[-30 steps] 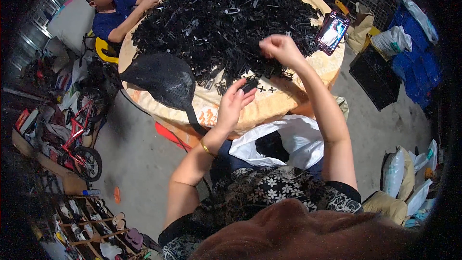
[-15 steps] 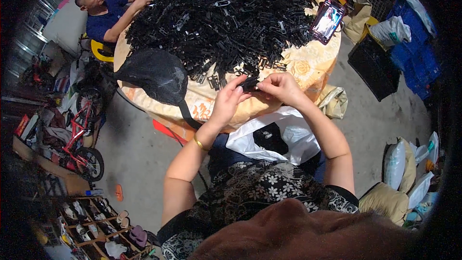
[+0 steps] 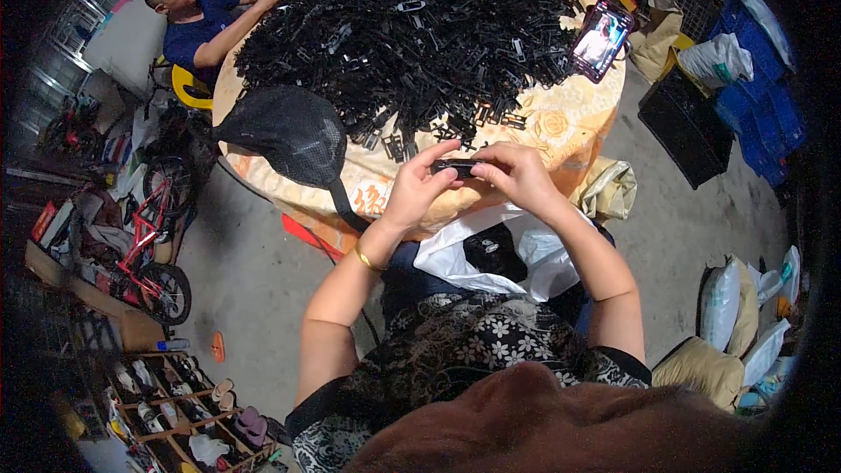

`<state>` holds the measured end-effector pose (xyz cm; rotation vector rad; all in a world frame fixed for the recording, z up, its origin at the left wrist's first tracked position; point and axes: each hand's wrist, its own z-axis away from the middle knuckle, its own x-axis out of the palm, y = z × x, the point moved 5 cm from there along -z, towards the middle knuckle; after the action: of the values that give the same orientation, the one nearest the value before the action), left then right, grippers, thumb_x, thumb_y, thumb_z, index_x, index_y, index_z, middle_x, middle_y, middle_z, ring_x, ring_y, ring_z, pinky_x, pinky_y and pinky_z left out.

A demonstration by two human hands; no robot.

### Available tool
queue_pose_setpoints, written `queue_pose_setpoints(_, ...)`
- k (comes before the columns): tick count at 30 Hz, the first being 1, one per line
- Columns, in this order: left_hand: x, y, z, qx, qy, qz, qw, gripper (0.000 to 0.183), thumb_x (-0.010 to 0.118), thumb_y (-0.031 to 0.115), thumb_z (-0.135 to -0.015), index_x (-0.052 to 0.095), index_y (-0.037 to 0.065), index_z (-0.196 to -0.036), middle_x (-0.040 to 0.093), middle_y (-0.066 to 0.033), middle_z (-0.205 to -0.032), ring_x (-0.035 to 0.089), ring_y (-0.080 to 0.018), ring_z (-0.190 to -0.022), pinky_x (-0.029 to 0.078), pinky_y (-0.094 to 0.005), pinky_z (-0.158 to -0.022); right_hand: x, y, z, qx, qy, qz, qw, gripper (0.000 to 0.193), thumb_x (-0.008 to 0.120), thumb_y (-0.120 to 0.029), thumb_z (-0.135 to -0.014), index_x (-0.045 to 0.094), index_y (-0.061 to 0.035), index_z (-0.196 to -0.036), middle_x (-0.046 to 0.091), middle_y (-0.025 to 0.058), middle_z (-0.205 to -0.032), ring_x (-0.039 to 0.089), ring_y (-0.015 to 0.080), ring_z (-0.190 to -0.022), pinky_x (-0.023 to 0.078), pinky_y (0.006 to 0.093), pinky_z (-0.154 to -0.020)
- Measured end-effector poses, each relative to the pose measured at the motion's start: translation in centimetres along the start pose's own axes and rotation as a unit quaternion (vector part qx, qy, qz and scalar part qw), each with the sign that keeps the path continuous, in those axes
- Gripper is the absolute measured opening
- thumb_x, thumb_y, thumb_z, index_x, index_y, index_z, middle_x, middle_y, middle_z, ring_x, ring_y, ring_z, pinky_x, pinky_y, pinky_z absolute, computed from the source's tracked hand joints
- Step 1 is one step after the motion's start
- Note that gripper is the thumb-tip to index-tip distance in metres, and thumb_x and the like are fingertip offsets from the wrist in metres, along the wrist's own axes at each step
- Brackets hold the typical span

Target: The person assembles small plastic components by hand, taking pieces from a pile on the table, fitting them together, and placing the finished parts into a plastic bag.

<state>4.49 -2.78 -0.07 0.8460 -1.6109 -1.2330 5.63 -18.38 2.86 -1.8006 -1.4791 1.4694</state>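
Note:
Between my two hands, over the near edge of the round table, is a small black plastic part (image 3: 454, 168). My left hand (image 3: 419, 182) pinches its left end between thumb and fingers. At the other end, my right hand (image 3: 515, 173) grips it with thumb and forefinger. Just beyond my fingers lie loose black pieces, at the near side of a big pile of black plastic parts (image 3: 412, 35). The pile covers most of the patterned yellow tablecloth (image 3: 569, 127). A white bag (image 3: 447, 258) with black contents lies open on my lap.
A black mesh net with a handle (image 3: 293, 136) lies at the table's left. A lit phone (image 3: 600, 42) stands at the right edge. Across the left side sits another person (image 3: 206, 26), hands at the pile. Blue crates (image 3: 758, 105), sacks (image 3: 718, 372) and a red bicycle (image 3: 149, 241) stand around.
Both hands have drawn slightly nearer to me and closer together on the black part, which now lies level between them. The other person's hands have shifted a little.

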Motion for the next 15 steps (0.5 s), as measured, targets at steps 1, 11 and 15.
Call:
queue_pose_setpoints(1,0.2,0.2,0.1,0.0,-0.005,0.009,1.0,0.041,0.05,0.0,-0.083,0.039,-0.004,-0.122,0.049,-0.0105,-0.116,0.055,-0.0126,-0.091,0.049,-0.023,-0.076,0.2,-0.3,0.2,-0.032,-0.005,0.008,0.999,0.021,0.066,-0.02,-0.072,0.062,-0.0019,-0.08,0.06,0.0093,-0.066,0.058,0.0181,-0.057,0.045,0.0289,-0.052)
queue_pose_setpoints(11,-2.1,10.0,-0.1,0.244,0.144,-0.726,0.627,0.034,0.057,0.008,-0.073,0.054,0.001,-0.106,0.053,-0.0165,-0.098,0.05,-0.0306,-0.088,0.044,-0.0358,-0.077,-3.1,1.0,4.1,0.133,-0.206,-0.093,0.965,0.017,0.062,-0.014,-0.077,0.061,0.0021,-0.083,0.059,0.0065,-0.065,0.055,0.0122,-0.057,0.043,0.0242,-0.052)
queue_pose_setpoints(15,-6.6,9.3,-1.5,0.137,0.173,-0.816,0.534,0.024,0.055,0.003,-0.068,0.055,0.0,-0.093,0.051,-0.015,-0.086,0.047,-0.031,-0.086,0.042,-0.0377,-0.074,-3.6,0.0,3.8,0.015,-0.197,0.143,0.97,0.02,0.065,-0.021,-0.072,0.062,-0.0016,-0.079,0.06,0.0136,-0.071,0.059,0.0274,-0.064,0.045,0.034,-0.06)
